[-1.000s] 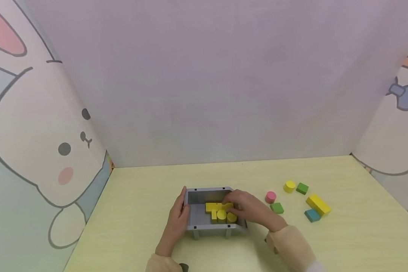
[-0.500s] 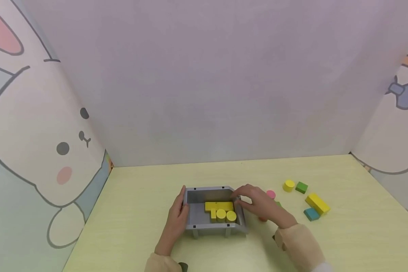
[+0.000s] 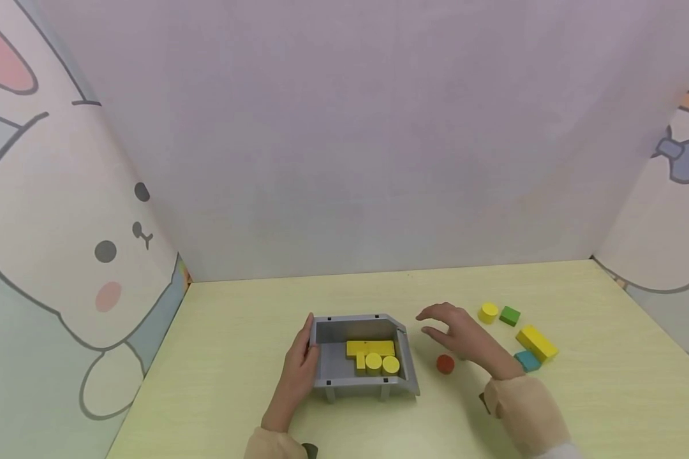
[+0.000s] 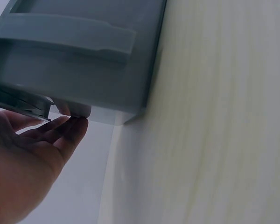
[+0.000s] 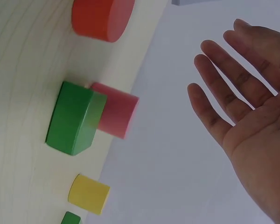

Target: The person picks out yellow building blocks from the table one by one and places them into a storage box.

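My left hand (image 3: 299,366) grips the left end of a grey plastic storage bin (image 3: 353,384), its fingertips at the bin's end wall in the left wrist view. Inside the bin's right half lie yellow blocks: a long bar (image 3: 370,348), a small upright block (image 3: 360,363) and two cylinders (image 3: 390,365). Right of the bin, my right hand (image 3: 465,335) hovers over the table with nothing in it, fingers apart. Below its thumb stands a red cylinder (image 3: 445,364). In the right wrist view, a green block (image 5: 76,119) and a pink cylinder (image 5: 116,111) stand near that hand.
Farther right on the table (image 3: 235,331) stand a yellow cylinder (image 3: 488,313), a small green block (image 3: 510,316), a long yellow block (image 3: 536,344) and a teal block (image 3: 527,361). A pale curtain (image 3: 379,159) closes off the back.
My right hand has come out of the bin, drawn back to the right and spread its fingers. The red cylinder has come into view. My left hand stays at the bin.
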A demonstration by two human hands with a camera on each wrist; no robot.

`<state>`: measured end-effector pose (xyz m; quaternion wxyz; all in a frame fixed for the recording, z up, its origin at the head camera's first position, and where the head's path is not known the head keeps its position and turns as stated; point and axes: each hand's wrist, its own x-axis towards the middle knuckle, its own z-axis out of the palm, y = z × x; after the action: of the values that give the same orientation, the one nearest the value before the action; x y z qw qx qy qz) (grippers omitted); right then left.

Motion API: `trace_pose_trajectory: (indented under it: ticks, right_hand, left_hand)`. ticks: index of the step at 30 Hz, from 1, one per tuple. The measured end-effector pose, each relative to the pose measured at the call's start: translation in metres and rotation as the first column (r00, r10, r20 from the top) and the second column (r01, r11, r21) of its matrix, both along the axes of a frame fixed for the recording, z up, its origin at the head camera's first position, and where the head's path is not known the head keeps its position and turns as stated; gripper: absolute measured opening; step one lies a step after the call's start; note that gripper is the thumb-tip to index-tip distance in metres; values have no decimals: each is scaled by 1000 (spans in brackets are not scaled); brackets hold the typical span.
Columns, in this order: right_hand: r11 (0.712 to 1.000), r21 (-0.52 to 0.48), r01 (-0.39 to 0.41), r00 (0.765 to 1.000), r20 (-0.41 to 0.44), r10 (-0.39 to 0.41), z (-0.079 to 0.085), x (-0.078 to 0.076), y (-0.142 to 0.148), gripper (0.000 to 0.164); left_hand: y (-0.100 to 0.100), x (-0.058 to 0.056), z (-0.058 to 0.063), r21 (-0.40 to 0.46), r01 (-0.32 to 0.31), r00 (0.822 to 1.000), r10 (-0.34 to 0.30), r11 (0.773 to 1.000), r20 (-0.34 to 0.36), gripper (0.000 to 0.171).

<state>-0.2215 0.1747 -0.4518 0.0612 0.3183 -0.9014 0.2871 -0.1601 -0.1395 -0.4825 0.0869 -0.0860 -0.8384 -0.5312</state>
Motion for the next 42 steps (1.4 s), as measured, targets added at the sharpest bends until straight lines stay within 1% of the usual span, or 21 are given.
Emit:
trace_pose_trajectory:
  ticks: [7,13,15,17,22,24,27,33,39,42]
  right_hand:
    - [998,-8,57,998,-22,-57,-3,-3,17,21]
    - [997,-36,69,997,-16,-70,-6,-4,30,22]
    - [996,-34,76,997,-17,-77,-6,-5,34,23]
    - [996,-37,80,997,-12,-80,-6,-5,38,24]
    - [996,-26,86,995,-51,-87,-7,-9,47,25]
    - [996,-19,88,994,-60,-89,-8,-11,50,26]
    - [995,-21,95,994,-53,-96,-8,-13,55,26]
    - [994,-31,109,993,-51,-111,-10,-15,62,26]
    - [989,4,145,989,3,-145,-11,-17,69,26]
    - [987,17,161,987,10,-161,-12,-18,73,26]
  left_hand:
    - [0,0,0,3,2,1000,-2,1000,-5,52]
    - [1,1,3,1,2,1000,-2,1000,1,52]
    - [2,3,7,4,2,1000,-2,1000,5,52]
    - [4,7,16,8,8,1000,-8,1000,4,51]
    - [8,16,36,13,7,1000,-7,1000,19,51]
    - [9,17,38,11,-2,1000,1,1000,28,50]
    - [9,17,38,8,-6,1000,6,1000,22,50]
    - [8,17,36,9,3,1000,-3,1000,9,50]
    - [7,16,36,13,9,1000,-9,1000,13,51]
    - [7,16,36,16,9,1000,-9,1000,15,51]
